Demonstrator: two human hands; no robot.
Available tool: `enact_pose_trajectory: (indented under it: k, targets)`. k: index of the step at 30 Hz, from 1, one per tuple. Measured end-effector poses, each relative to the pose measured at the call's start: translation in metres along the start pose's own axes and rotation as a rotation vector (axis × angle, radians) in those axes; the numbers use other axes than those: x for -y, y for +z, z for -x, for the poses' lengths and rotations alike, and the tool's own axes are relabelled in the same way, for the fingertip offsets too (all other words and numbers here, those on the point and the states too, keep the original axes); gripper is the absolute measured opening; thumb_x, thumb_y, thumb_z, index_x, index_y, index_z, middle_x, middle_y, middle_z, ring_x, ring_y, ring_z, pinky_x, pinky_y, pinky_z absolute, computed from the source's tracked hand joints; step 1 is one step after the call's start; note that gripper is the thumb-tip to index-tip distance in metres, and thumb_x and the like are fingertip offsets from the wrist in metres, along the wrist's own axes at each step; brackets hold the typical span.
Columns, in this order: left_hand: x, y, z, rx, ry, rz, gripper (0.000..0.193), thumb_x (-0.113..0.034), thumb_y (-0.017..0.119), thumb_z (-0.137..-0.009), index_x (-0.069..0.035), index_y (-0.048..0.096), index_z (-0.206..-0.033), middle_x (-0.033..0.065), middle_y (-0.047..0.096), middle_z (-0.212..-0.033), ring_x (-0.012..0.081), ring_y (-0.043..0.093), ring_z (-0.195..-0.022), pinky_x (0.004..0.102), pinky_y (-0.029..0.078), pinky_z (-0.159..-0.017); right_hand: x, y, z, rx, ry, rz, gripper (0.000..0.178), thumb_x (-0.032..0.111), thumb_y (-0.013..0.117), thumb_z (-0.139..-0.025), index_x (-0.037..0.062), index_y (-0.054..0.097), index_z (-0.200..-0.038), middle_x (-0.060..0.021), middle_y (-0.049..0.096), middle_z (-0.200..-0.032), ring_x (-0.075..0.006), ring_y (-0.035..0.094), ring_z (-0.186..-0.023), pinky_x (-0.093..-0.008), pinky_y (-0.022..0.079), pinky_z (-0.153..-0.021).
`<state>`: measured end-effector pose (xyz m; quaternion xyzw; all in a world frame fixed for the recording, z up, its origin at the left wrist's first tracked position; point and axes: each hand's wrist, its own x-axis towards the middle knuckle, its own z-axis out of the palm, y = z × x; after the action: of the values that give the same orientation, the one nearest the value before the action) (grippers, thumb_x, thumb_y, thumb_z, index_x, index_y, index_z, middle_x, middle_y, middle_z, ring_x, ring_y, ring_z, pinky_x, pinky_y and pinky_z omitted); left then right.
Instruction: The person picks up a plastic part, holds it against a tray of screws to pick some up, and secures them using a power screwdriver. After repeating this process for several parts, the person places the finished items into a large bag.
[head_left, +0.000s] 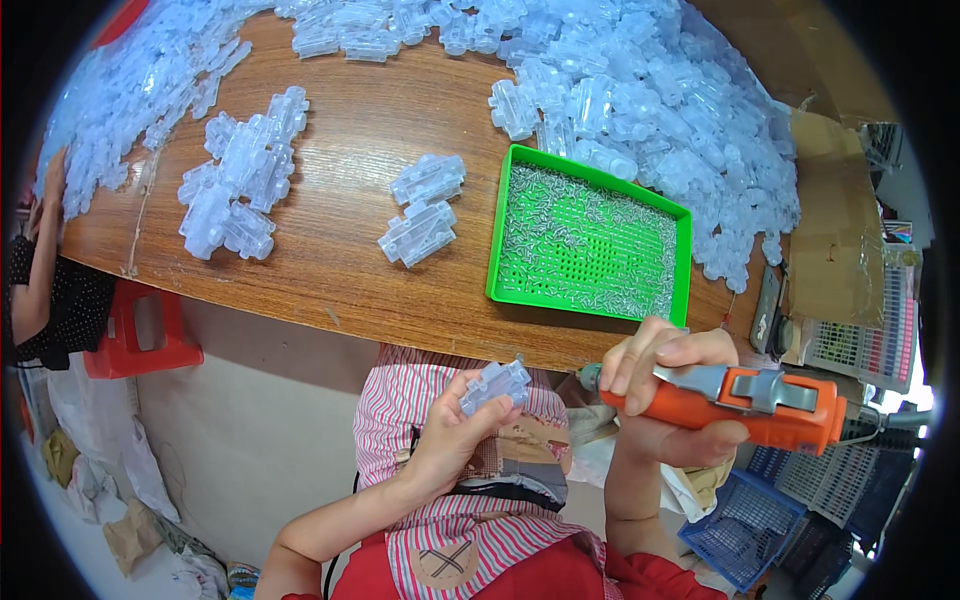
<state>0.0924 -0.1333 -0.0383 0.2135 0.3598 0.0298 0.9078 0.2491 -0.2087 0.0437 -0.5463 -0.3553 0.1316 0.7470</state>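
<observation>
My left hand [449,437] is closed on a clear plastic part [500,383], held over my lap just off the table's front edge. A small metal tip, perhaps a screw, shows at the part's upper end. In my right hand [668,365] is an orange electric screwdriver [755,412], lying nearly level. Its green nose [590,377] points left toward the plastic part, with a gap between them. Just beyond my right hand a green tray [497,262] holds many small silver screws [570,225].
Two clear parts [425,210] lie left of the tray, with a larger cluster [245,175] further left. A big heap of them [640,90] covers the far table. Another person's arm [45,230] is at far left, by a red stool [145,330]. Blue baskets [740,525] stand lower right.
</observation>
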Motion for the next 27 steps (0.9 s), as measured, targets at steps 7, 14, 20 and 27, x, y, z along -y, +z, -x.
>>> enact_pose_trajectory:
  k: [7, 14, 20, 27]
  targets:
    - [0.005, 0.001, -0.016, 0.044, 0.075, -0.206, 0.026, -0.008, 0.064, -0.088, -0.002, 0.044, -0.103, 0.0073, 0.062, -0.097, 0.0101, 0.060, -0.088, 0.0253, 0.051, -0.078, 0.000, 0.009, 0.008, 0.060, 0.146, -0.020, 0.076, 0.074, 0.048, -0.079, 0.0015, 0.050, -0.100, -0.0021, 0.050, -0.056, -0.0145, 0.049, -0.057, -0.0272, 0.047, -0.047]
    - [0.016, -0.003, -0.022, 0.054, 0.180, -0.214, 0.027, -0.008, 0.061, -0.090, 0.000, 0.041, -0.105, 0.0111, 0.063, -0.097, 0.0123, 0.063, -0.087, 0.0263, 0.054, -0.078, -0.016, 0.010, 0.013, 0.105, 0.095, -0.030, 0.076, 0.073, 0.051, -0.078, 0.0005, 0.053, -0.102, -0.0041, 0.053, -0.060, -0.0149, 0.049, -0.058, -0.0285, 0.047, -0.050]
    - [0.012, 0.005, -0.020, 0.051, 0.201, -0.216, 0.024, -0.004, 0.062, -0.089, 0.001, 0.042, -0.102, 0.0097, 0.062, -0.093, 0.0096, 0.061, -0.082, 0.0224, 0.052, -0.071, -0.020, 0.006, 0.018, 0.127, 0.090, -0.041, 0.077, 0.073, 0.055, -0.075, 0.0006, 0.054, -0.103, -0.0049, 0.054, -0.061, -0.0167, 0.050, -0.059, -0.0296, 0.046, -0.052]
    - [0.010, 0.003, -0.021, 0.040, 0.226, -0.280, 0.024, -0.005, 0.063, -0.088, 0.001, 0.043, -0.101, 0.0086, 0.062, -0.089, 0.0083, 0.061, -0.079, 0.0215, 0.051, -0.066, -0.027, 0.014, 0.017, 0.139, 0.095, -0.006, 0.070, 0.071, 0.062, -0.071, 0.0038, 0.051, -0.087, -0.0066, 0.055, -0.060, -0.0175, 0.049, -0.059, -0.0307, 0.044, -0.053]
